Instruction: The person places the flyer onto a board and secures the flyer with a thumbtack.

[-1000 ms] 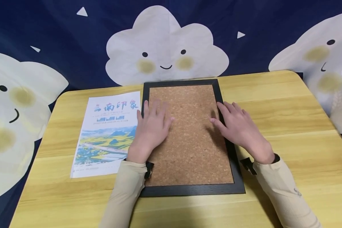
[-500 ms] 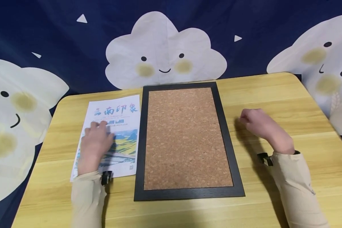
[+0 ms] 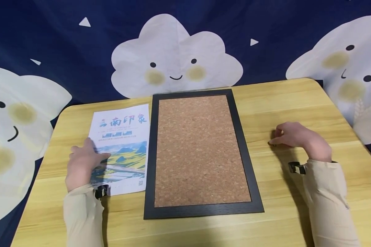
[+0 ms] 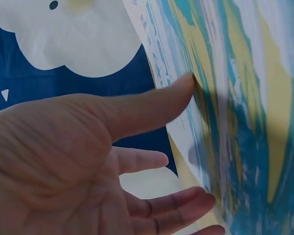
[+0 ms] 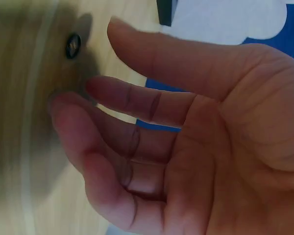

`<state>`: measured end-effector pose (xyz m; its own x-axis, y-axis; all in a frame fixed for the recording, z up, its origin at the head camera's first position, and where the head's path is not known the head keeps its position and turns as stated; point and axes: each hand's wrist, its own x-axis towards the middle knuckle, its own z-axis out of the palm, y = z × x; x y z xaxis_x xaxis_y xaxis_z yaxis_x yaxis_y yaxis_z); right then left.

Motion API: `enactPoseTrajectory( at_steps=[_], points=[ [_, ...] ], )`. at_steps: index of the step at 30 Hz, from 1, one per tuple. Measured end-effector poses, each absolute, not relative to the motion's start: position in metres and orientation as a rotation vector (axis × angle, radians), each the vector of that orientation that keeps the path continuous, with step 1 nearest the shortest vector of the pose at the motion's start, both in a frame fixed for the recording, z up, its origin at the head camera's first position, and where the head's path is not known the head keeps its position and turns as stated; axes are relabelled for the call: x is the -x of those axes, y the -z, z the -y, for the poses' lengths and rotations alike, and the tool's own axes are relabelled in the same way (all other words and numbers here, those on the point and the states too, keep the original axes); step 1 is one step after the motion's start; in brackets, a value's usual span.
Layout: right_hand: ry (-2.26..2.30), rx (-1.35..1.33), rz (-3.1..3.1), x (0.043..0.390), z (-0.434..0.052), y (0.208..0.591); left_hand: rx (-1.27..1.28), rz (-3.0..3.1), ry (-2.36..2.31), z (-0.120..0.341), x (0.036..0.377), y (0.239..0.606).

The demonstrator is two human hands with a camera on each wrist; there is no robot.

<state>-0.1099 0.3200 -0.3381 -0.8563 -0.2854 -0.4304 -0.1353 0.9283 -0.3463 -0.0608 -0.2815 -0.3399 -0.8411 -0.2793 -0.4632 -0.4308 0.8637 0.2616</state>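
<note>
My left hand (image 3: 84, 161) is at the left edge of a printed poster sheet (image 3: 131, 151) that shows a painted landscape and large lettering. Its thumb reaches over the picture, and the other fingers lie along the sheet's left side; in the left wrist view the fingers are spread and nearly straight. Out to the right, my right hand (image 3: 292, 135) hovers low over the table with loosely bent fingers. Close to its fingertips lies a small dark round object (image 5: 73, 46), too blurred to identify. Thumb and fingers stay apart with nothing between them.
A black-framed cork board (image 3: 201, 154) lies flat between the hands, just right of the poster. The wooden table (image 3: 300, 99) runs back to a dark blue cloth (image 3: 266, 20) with printed smiling clouds.
Both hands have left the cork board. The left moved over the poster to its left edge, while the right moved to the table at the right.
</note>
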Motion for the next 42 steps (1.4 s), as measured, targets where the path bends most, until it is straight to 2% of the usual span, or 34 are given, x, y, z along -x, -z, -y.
enactPoseTrajectory(
  at_steps=[13,26,42],
  points=[
    [0.501,0.492,-2.628,0.116,-0.305,0.345,0.638,-2.607,-0.566,0.286,0.059,0.339],
    [0.76,0.404,-2.716,0.115,-0.287,0.333,0.645,-2.797,-0.486,0.294,0.058,0.337],
    [0.759,0.367,-2.706,0.114,-0.279,0.335,0.809,-3.328,-0.692,0.26,0.051,0.291]
  ],
)
